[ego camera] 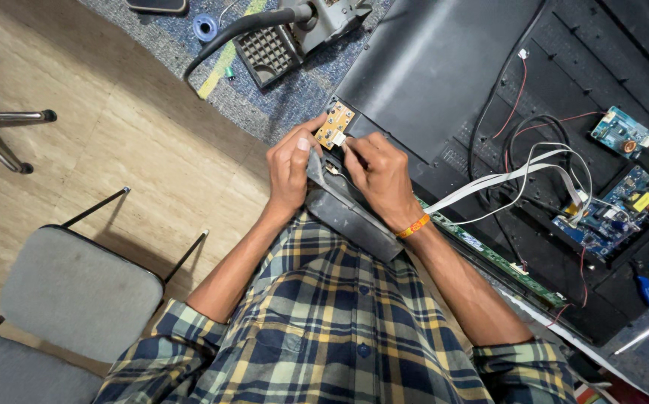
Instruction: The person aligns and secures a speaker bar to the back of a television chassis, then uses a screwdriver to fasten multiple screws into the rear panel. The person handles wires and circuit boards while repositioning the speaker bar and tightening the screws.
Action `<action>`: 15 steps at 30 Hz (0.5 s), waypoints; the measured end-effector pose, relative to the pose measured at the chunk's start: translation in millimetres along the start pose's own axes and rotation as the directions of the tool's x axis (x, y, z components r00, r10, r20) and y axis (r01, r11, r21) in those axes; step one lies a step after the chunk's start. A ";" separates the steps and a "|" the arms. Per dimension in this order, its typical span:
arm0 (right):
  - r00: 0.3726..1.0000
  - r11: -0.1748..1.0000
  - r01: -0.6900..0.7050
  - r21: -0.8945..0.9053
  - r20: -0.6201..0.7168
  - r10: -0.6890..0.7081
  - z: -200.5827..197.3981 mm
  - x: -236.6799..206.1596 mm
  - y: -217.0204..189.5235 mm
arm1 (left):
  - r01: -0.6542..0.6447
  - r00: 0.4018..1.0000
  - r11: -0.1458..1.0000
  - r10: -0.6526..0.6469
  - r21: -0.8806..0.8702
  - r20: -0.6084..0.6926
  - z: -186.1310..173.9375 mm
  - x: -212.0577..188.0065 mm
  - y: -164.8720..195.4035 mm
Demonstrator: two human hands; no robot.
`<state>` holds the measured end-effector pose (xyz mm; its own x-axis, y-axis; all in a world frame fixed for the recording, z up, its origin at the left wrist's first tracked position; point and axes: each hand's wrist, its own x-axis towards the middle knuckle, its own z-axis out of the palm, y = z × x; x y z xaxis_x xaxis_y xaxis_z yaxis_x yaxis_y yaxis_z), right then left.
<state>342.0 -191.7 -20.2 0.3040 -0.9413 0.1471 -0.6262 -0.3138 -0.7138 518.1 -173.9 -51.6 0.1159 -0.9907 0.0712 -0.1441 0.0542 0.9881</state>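
Two hands, the left hand [288,168] and right hand [378,173], pinch a small tan circuit board [334,126] at the corner of the opened television back [444,67]; it looks light, stiff and fragile, best gripped by its edges.

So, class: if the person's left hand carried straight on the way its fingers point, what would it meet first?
Likely the small tan circuit board that the left hand already touches at its fingertips, then the black back panel; depth is unclear.

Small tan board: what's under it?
The tan board sits over the black panel's corner, held by both hands' fingers. Fingers cover its lower edge; any connector beneath is hidden.
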 end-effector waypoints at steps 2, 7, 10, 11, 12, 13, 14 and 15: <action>1.000 1.000 0.008 -0.001 -0.004 -0.008 0.8 0.1 -1.0 | -0.004 1.000 1.000 0.004 0.002 -0.006 -0.3 0.3 -1.1; 0.999 0.998 0.017 -0.064 0.045 -0.015 1.4 0.9 -2.8 | 0.014 1.000 1.000 -0.014 -0.003 -0.006 -2.0 -0.4 -2.7; 0.993 0.993 0.109 -0.054 0.043 -0.107 0.7 2.2 -1.2 | 0.009 1.000 1.000 -0.009 -0.009 -0.016 -2.4 -1.6 -2.9; 0.992 0.992 0.118 -0.047 0.046 -0.115 0.3 3.0 -0.4 | 0.005 1.000 1.000 -0.006 -0.009 -0.022 -2.5 -1.8 -2.9; 0.992 0.992 0.123 -0.040 0.046 -0.121 -0.1 3.7 0.5 | 0.001 1.000 1.000 -0.001 -0.008 -0.022 -2.8 -1.8 -3.1; 0.991 0.991 0.128 -0.035 0.044 -0.126 -0.5 4.5 1.2 | -0.004 1.000 1.000 0.004 -0.010 -0.023 -2.8 -1.1 -3.2; 0.990 0.991 0.129 -0.029 0.056 -0.127 -1.1 5.3 1.8 | -0.010 1.000 1.000 0.010 -0.009 -0.021 -2.5 -0.4 -3.3; 0.990 0.991 0.129 -0.021 0.068 -0.127 -1.5 6.0 2.1 | -0.015 1.000 1.000 0.015 -0.008 -0.019 -2.9 0.1 -3.3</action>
<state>341.5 -198.2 -19.7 0.4290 -0.8831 0.1901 -0.5965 -0.4350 -0.6745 521.3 -173.8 -54.5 0.1324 -0.9872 0.0887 -0.1377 0.0703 0.9880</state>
